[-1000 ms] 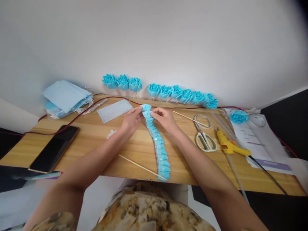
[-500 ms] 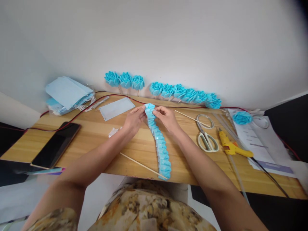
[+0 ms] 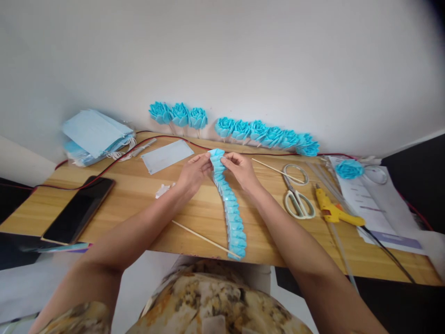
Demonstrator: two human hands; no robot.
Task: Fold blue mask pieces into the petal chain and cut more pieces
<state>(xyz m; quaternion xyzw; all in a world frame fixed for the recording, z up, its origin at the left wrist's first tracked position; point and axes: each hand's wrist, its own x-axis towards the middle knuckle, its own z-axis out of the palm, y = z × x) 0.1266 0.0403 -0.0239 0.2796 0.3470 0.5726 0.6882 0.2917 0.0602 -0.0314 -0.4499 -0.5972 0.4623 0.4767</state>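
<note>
A long blue pleated strip [image 3: 232, 208] of folded material runs from the middle of the table to its front edge. My left hand [image 3: 194, 170] pinches the strip's far end from the left. My right hand [image 3: 239, 169] grips the same end from the right, thumb and fingers closed on its edge. Across the strip's near end lies a thin wooden stick [image 3: 205, 238]. Small white scraps [image 3: 162, 190] rest by my left wrist. Beyond my left hand is a flat pale-blue mask sheet [image 3: 167, 156].
Blue flowers on sticks [image 3: 180, 114] lean along the wall. Scissors [image 3: 299, 204], a tape roll [image 3: 295, 174], a yellow glue gun [image 3: 335, 211] and a blue flower [image 3: 349, 169] on papers are at right. A phone [image 3: 78, 211] and stacked masks [image 3: 97, 132] are at left. A red-black cable [image 3: 118, 160] crosses behind.
Both hands keep their hold on the strip's far end, with hardly any movement. The whole view has shifted very slightly.
</note>
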